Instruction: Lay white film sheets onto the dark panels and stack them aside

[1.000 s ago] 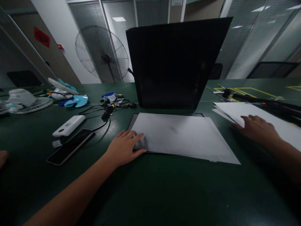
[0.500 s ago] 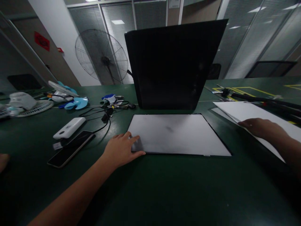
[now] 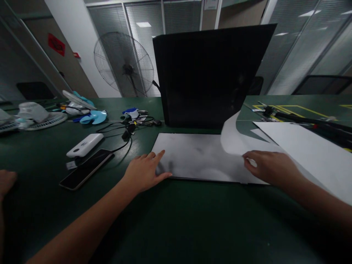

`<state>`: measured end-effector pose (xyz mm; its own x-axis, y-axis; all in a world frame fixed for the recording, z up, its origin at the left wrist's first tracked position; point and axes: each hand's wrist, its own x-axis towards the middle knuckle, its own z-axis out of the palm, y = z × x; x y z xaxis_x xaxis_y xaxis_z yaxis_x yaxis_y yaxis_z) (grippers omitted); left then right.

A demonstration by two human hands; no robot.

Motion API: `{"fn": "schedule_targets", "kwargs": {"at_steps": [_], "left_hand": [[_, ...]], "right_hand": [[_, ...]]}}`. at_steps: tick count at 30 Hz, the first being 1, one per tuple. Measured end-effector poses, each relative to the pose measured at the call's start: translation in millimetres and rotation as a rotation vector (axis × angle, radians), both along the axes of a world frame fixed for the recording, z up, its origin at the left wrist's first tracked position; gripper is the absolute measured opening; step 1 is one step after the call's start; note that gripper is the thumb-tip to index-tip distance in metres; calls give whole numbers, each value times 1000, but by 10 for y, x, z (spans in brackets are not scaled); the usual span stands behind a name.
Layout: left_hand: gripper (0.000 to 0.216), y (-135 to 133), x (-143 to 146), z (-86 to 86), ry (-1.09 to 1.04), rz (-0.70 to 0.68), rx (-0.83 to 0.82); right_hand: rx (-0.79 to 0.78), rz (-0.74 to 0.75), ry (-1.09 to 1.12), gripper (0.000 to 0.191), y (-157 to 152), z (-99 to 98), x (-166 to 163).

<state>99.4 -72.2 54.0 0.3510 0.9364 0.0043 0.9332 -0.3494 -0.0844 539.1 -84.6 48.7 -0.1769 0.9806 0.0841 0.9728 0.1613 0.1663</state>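
Note:
A flat white panel (image 3: 192, 152) with a thin dark frame lies on the green table. My left hand (image 3: 144, 171) rests on its near left corner, fingers spread, with the thumb along the front edge. Over the panel's right part, my right hand (image 3: 265, 165) pinches a thin white sheet (image 3: 233, 137) between thumb and fingertips. That sheet curls up at its far left end, and its right end reaches towards the white sheets (image 3: 305, 146) lying at the right. Behind the panel stands a large black board-like screen (image 3: 211, 77), tilted back.
To the left lie a white power bank (image 3: 85, 145), a dark phone (image 3: 87, 169) and tangled black cables (image 3: 128, 132). Fan parts (image 3: 95, 116) sit farther back. Another person's hand (image 3: 7, 181) shows at the left edge. Black rods or cables (image 3: 302, 116) lie at the far right.
My right hand has moved left from the white sheets to above the panel, now with a curled thin sheet in its pinch. My left hand stays on the panel's corner.

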Motion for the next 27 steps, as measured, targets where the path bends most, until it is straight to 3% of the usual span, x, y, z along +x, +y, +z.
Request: {"fn": "schedule_targets", "kwargs": {"at_steps": [3, 5, 9, 14, 17, 20, 23, 27], "left_hand": [[100, -7, 13, 7, -8, 23, -2], [104, -16, 27, 4, -16, 36, 13], [104, -33, 40, -20, -41, 32, 45], [91, -22, 11, -44, -18, -41, -27], [95, -6, -4, -55, -14, -49, -42], [94, 10, -15, -74, -17, -28, -43], [83, 29, -32, -105, -29, -15, -31], [63, 64, -69, -156, -44, 2, 12]], "right_hand": [[15, 379, 98, 37, -101, -141, -214], [43, 512, 159, 34, -151, -206, -338], [53, 621, 266, 32, -231, -241, -548], [-29, 699, 360, 46, -256, -190, -595], [26, 505, 360, 50, -143, -180, -431], [80, 120, 271, 67, 47, -223, -123], [21, -187, 173, 86, 213, -289, 217], [-53, -259, 149, 86, 298, -326, 448]]}}
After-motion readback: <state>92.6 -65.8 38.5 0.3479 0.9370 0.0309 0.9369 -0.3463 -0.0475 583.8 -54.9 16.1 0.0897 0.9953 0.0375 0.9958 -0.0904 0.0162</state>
